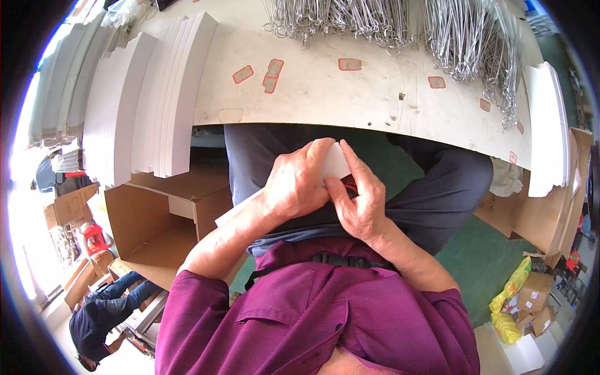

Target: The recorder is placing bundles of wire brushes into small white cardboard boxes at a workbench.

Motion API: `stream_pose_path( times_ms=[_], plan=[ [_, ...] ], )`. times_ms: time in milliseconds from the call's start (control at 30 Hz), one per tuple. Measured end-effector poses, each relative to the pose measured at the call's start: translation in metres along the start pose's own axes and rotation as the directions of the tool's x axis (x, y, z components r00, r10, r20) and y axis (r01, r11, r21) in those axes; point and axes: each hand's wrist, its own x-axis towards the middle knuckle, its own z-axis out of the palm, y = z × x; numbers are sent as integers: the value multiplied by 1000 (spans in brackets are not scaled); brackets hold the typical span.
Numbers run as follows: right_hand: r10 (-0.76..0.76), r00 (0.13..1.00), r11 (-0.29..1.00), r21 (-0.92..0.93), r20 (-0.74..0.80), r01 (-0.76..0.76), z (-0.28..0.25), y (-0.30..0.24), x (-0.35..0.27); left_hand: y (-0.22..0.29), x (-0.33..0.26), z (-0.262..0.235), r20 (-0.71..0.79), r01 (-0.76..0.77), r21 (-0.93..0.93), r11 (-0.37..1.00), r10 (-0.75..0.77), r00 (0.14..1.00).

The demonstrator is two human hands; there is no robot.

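White card strip (334, 164) sat gripped in both your left hand (299, 184) and right hand (357, 199) over your lap, below the table edge (312, 122), while stacked white strips (162, 100) and wire hooks (400, 25) waited above, most work seemingly left.

The table (325, 94) is off-white w/ a scuffed, stained top, its near edge curving across the upper half of the view. At approx. 10 o'clock lie stacks of long white boards (156, 100), packed side by side & overhanging the near edge. At 12 to 1 o'clock a tangled heap of silver wire hooks (400, 25) runs along the far side. At 2 to 3 o'clock sits another stack of white sheets (549, 125), also past the edge. Small red-outlined tape patches (272, 75) are stuck on the bare middle, approx. 12 o'clock.
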Motion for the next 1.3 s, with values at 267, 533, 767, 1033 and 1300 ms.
stream_pose_path(
  times_ms=[267, 533, 767, 1033, 1300],
  plan=[
    [-82, 997, 996, -19, 17, 82, 0, 1, 11, 4, 2, -7, -9, 24, 44, 999, -23, 1000],
    [183, 983, 947, 265, 22, -182, 2, 5, 0, 2, -6, 6, -74, -29, 56, 998, 33, 997],
    [126, 992, 933, 336, 25, -127, -23, -14, 37, 16, -37, -79, 172, 242, -167, 956, -213, 962],
    [-11, 1000, 975, 222, -16, 14, -34, 2, 67, 5, -47, -196, -381, 265, 486, 832, -71, 922],
    [93, 996, 952, 293, 6, -91, -37, 16, 67, -98, 3, -269, -484, 496, 703, 511, -167, 859]
  ],
)
